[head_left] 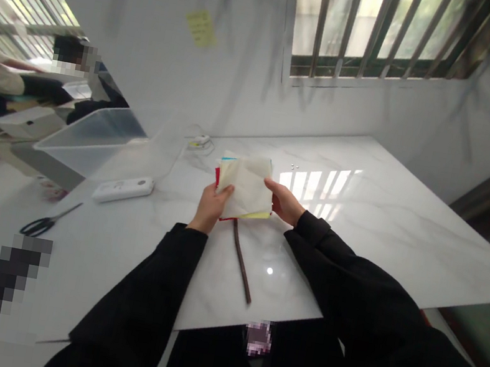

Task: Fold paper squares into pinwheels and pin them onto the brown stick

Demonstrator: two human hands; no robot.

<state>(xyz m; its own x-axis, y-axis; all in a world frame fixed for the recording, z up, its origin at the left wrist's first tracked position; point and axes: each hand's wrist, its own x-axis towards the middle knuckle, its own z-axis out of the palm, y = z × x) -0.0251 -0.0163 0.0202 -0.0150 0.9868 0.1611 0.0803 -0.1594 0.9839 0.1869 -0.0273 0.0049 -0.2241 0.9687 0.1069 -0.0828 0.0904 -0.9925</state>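
Between my two hands is a stack of paper sheets, a cream one on top with red, blue and yellow edges showing behind it. My left hand grips the stack's lower left side, thumb on the cream face. On the right side, my right hand pinches the stack, its thumb at the edge and its fingers mostly hidden behind. Below the papers a thin brown stick lies on the table, its upper end hidden behind the sheets. A few tiny pieces lie beyond my right hand.
The white marble-patterned table meets a wall with a barred window. To the left are a white power strip, black-handled scissors and a clear plastic bin. A white cable lies by the wall. Other people sit at far left.
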